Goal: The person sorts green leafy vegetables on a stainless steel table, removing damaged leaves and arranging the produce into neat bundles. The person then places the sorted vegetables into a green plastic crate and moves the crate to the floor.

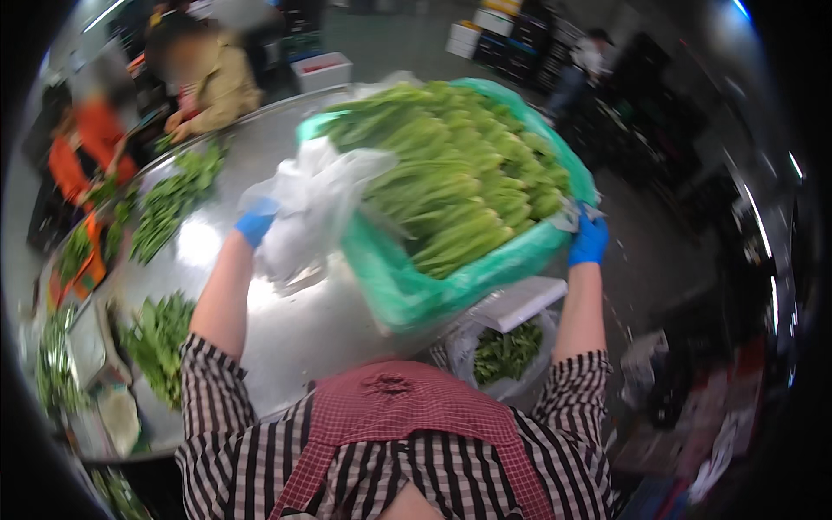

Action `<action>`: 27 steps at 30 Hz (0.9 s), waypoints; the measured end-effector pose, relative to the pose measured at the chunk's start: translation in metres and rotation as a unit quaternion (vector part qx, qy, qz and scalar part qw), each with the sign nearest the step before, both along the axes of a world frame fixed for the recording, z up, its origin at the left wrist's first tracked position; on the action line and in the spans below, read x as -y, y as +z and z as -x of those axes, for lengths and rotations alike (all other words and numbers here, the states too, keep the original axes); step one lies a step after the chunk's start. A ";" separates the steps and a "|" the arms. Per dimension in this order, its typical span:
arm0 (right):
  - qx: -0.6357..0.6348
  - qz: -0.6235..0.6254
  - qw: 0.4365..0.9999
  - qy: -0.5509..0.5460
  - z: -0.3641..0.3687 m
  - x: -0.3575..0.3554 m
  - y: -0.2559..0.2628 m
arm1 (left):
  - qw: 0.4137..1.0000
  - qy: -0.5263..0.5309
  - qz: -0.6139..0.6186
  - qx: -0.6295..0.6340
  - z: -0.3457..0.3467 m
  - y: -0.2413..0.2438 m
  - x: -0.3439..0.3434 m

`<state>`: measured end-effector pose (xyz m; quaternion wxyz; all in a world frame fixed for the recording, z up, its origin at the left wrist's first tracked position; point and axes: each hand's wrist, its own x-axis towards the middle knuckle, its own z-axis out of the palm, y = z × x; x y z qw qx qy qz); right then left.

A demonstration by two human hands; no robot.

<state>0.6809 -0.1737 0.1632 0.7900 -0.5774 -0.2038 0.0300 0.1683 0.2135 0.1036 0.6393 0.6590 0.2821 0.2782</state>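
Observation:
Before me on the metal table [296, 351] sits a crate lined with green plastic [416, 305]. Rows of long leafy green vegetables [448, 195] fill it. White translucent plastic film [305, 188] is bunched at its left side. My left hand [257, 221], in a blue glove, grips the film, which partly covers the fingers. At the crate's right corner, my right hand [589, 238], also blue-gloved, is closed on the lined rim; its fingertips are partly hidden. The crate's walls are hidden by the liner.
Loose greens [179, 198] and another leafy pile [159, 344] lie leftward, near a weighing scale [91, 348]. Below the crate, a plastic bag [461, 354] holds leaves beside a white slab [520, 302]. Co-workers [224, 84] stand across the table; stacked boxes [504, 36] rise behind.

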 end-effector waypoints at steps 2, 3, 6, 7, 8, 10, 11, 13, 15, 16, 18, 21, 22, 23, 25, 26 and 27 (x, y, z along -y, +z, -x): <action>0.000 -0.032 0.999 0.017 0.012 0.006 0.012 | 0.995 -0.054 -0.035 -0.074 -0.025 0.006 0.012; -0.002 -0.072 0.997 0.031 0.030 0.008 0.023 | 0.985 -0.073 -0.077 -0.136 -0.032 0.004 0.011; -0.028 -0.074 0.996 0.035 0.066 0.039 0.021 | 0.999 -0.008 0.019 -0.030 -0.027 0.031 0.053; -0.035 -0.074 0.996 0.030 0.080 0.045 0.017 | 1.000 0.009 0.016 -0.004 -0.016 0.019 0.051; -0.060 -0.026 0.997 0.039 0.089 0.059 0.015 | 0.998 -0.027 -0.048 -0.010 -0.033 0.033 0.068; 0.028 0.221 0.975 0.014 0.107 0.062 0.010 | 0.994 -0.049 -0.094 -0.033 -0.034 0.037 0.073; -0.091 0.077 0.993 0.007 0.102 0.068 -0.039 | 0.995 -0.059 -0.077 -0.022 -0.043 0.035 0.082; -0.177 0.048 0.982 0.051 0.163 0.043 0.004 | 0.997 -0.035 -0.065 -0.020 -0.027 0.057 0.113; -0.088 -0.006 0.991 0.104 0.182 0.035 -0.007 | 0.998 -0.025 -0.054 -0.013 -0.019 0.083 0.147; -0.099 -0.033 0.984 0.144 0.193 0.036 0.000 | 0.999 -0.032 -0.038 -0.007 -0.023 0.091 0.164; -0.108 -0.037 0.969 0.219 0.209 0.042 0.017 | 0.998 -0.064 -0.013 -0.005 -0.038 0.106 0.198; 0.023 -0.055 0.959 0.276 0.229 0.051 0.034 | 0.948 -0.168 -0.243 -0.121 -0.065 0.122 0.241; 0.058 -0.028 0.944 0.324 0.236 0.059 0.041 | 0.925 -0.186 -0.306 -0.124 -0.079 0.138 0.272; 0.092 -0.001 0.925 0.369 0.241 0.068 0.046 | 0.927 -0.150 -0.328 -0.102 -0.090 0.138 0.298; 0.134 0.035 0.912 0.385 0.255 0.087 0.043 | 0.876 -0.139 -0.447 -0.119 -0.106 0.141 0.330; 0.172 -0.002 0.908 0.382 0.255 0.098 0.031 | 0.857 -0.148 -0.481 -0.111 -0.118 0.139 0.344; 0.157 -0.015 0.911 0.381 0.254 0.113 0.029 | 0.858 -0.159 -0.477 -0.110 -0.125 0.139 0.359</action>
